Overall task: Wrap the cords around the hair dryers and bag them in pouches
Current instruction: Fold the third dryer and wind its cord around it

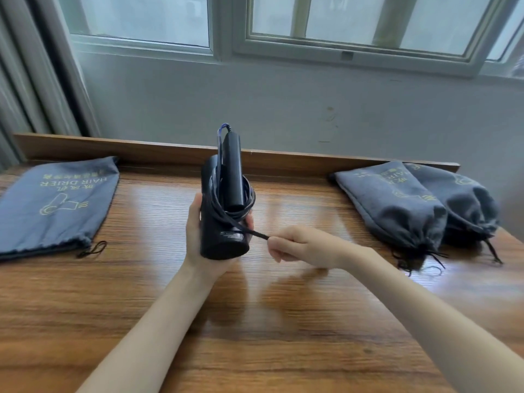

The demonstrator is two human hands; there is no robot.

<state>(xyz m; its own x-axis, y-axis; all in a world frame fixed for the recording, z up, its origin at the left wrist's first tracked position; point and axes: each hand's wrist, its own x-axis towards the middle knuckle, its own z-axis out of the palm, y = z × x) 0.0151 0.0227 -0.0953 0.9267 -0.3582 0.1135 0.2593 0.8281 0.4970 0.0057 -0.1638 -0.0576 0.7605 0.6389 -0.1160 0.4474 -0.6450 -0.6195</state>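
Observation:
A black folding hair dryer (pixel 224 199) stands upright above the wooden table (pixel 255 321), its handle folded against the barrel. My left hand (pixel 198 236) grips its lower barrel from behind. Several turns of black cord (pixel 243 205) circle the body and handle. My right hand (pixel 295 243) pinches the loose end of the cord and holds it taut to the right of the dryer. An empty grey pouch (pixel 54 205) printed "HAIR DRIER" lies flat at the left.
Two filled grey drawstring pouches (pixel 397 205) (pixel 465 202) lie side by side at the right, their cords trailing toward the table's right edge. A raised wooden ledge (pixel 141 148) runs along the back under a window. A curtain (pixel 34 80) hangs at the left.

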